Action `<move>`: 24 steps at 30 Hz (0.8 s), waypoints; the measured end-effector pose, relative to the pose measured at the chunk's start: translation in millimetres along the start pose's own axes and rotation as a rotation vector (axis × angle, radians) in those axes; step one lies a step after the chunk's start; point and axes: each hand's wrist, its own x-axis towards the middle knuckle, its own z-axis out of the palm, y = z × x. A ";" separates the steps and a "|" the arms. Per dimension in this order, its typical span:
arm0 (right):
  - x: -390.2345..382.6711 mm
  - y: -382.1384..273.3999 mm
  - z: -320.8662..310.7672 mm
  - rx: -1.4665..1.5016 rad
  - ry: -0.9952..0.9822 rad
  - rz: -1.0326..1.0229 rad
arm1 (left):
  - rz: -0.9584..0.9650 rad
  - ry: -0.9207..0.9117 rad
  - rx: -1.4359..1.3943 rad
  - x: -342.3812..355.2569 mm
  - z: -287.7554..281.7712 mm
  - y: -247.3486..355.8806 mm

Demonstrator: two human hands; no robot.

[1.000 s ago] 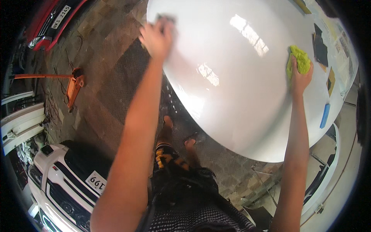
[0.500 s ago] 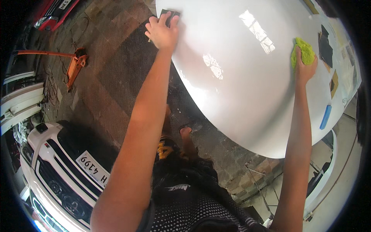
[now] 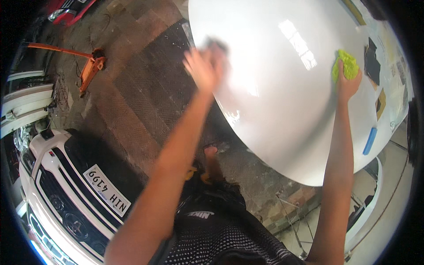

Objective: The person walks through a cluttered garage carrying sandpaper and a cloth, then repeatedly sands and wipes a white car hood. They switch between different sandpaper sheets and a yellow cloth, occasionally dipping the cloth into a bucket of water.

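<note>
A large glossy white car panel [image 3: 274,115] fills the upper right. My left hand [image 3: 205,66], smeared by motion, is on a dark pad [image 3: 217,46] against the panel near its left edge; the pad is mostly hidden under the fingers. My right hand [image 3: 346,81] grips a crumpled yellow-green cloth [image 3: 347,62] on the panel’s right part. Just to the right of the cloth lie dark grey sheets [image 3: 371,62] and tan pieces [image 3: 380,101]. A narrow blue block [image 3: 369,140] rests below them on the same panel.
An orange floor jack [image 3: 90,70] stands on the mesh-covered floor [image 3: 132,101] at left. A white car’s front [image 3: 62,185] is at lower left, a red car part [image 3: 66,13] upper left, stacked white panels [image 3: 24,106] at far left, a white curved part [image 3: 373,181] lower right.
My left hand with the dark pad has moved down and rightward along the panel’s left edge. My right hand stays on the cloth in much the same place. The view has shifted slightly.
</note>
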 end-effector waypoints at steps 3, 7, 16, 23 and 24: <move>-14.0 0.5 -21.2 0.000 0.022 0.047 | 0.128 -0.177 -0.268 -61.8 -45.8 38.9; -12.8 10.8 -18.5 0.063 -0.010 0.039 | 0.028 -0.248 -0.394 29.8 -8.7 13.6; -21.6 -0.6 -27.8 -0.030 0.030 0.092 | 0.222 -0.325 -0.485 -62.8 -62.1 34.3; -15.6 -22.5 -12.6 0.052 -0.009 0.060 | -0.254 -0.270 -0.338 165.1 36.0 -32.8; -16.0 -20.8 -13.9 0.028 -0.025 0.048 | -0.194 -0.273 -0.284 148.0 37.0 -29.0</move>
